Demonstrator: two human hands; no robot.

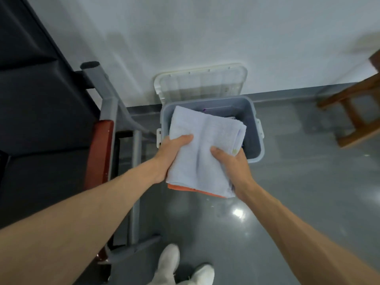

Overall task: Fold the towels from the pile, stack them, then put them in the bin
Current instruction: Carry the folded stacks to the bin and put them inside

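Both hands, left hand [172, 149] and right hand [232, 161], grip the folded towel stack [205, 145] by its near edge. It hangs over the open grey bin [254, 128], held flat so the 2 visible layers stay together.

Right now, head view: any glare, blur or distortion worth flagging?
Head view: bright glare spot on the floor below the towel stack; head view: wide-angle bowing of the wall-floor line; head view: wooden stool at right edge is soft, left hand, right hand and bin fairly sharp.
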